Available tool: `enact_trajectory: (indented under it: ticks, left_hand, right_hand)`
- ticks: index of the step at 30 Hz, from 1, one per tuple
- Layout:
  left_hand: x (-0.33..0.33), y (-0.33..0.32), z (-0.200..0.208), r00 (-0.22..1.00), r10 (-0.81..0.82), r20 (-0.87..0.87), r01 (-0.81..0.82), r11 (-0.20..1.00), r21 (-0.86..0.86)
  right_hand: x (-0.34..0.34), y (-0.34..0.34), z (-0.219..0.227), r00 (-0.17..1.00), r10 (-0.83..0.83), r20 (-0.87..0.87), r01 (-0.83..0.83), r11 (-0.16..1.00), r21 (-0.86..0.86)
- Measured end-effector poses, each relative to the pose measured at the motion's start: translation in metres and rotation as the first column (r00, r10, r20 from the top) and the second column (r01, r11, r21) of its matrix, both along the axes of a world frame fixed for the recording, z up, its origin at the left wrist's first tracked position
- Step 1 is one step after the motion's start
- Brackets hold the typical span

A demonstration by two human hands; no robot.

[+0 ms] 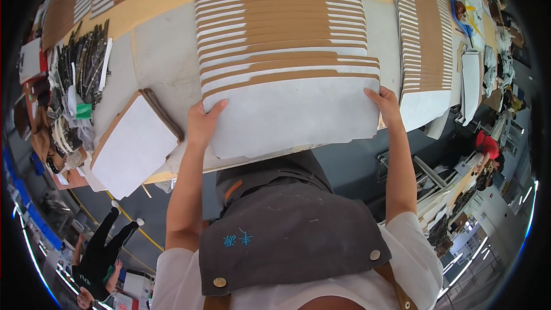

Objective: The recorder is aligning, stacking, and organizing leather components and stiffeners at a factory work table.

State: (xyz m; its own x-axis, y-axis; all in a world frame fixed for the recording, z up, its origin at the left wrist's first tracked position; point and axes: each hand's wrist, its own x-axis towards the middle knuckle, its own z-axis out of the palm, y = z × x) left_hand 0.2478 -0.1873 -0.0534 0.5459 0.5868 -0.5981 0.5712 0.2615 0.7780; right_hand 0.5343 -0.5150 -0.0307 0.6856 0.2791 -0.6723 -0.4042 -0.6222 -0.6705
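A white sheet-like panel (293, 115) with a brown strip along its far edge lies at the near end of a row of overlapping panels. My left hand (205, 121) grips its left edge, thumb on the white face and fingers mostly hidden below. On the opposite edge, my right hand (385, 104) pinches the panel the same way. The panel's near edge reaches the table front. Beyond it, the row of fanned brown-and-white panels (284, 14) stretches away from me, each overlapping the one behind.
To the left lies a stack of white-topped panels (136, 144), beside a heap of dark strips (86, 60). Another fanned row (425, 40) runs along the right. A blue tray (459, 10) sits farther right. A person in dark clothes (99, 255) is at lower left.
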Motion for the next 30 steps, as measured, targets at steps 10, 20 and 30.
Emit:
enact_trajectory:
  ticks: [10, 20, 30]
  left_hand:
    - [-0.001, 0.002, -0.012, 0.997, 0.08, -0.004, -0.08, 0.997, 0.024]
    - [0.004, -0.001, -0.011, 0.996, 0.092, 0.01, -0.092, 0.996, 0.021]
    - [0.006, -0.003, -0.014, 0.996, 0.088, -0.029, -0.086, 0.994, 0.068]
  right_hand:
    - [0.003, 0.012, -0.027, 0.999, 0.003, -0.05, -0.001, 0.999, 0.038]
    - [0.009, 0.006, -0.034, 1.0, 0.007, -0.028, -0.005, 0.998, 0.062]
    - [0.007, 0.01, -0.035, 0.999, 0.024, 0.025, -0.024, 1.0, 0.009]
